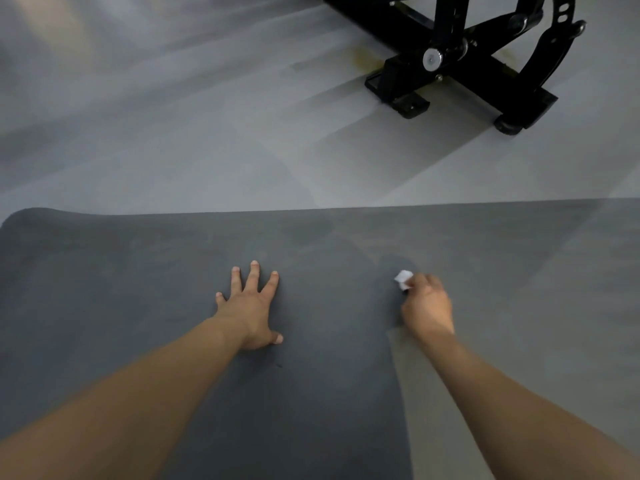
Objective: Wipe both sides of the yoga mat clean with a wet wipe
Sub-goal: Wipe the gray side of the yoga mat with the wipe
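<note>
Dim, flat indoor light w/ pale streaks fanning across the grey floor [173, 133] from upper left; no hard glare. Darker patches and a lighter wedge at right lie across the yoga mat [138, 271], soft-edged shadows only. Whole frame slightly soft, worst at the right hand [427, 306] (motion blur); wide-angle stretch at edges, forearms swell toward the bottom corners.

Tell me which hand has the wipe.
The right hand: its fingers pinch the white wet wipe against the yoga mat. The left hand lies flat, fingers spread, holding nothing.
</note>
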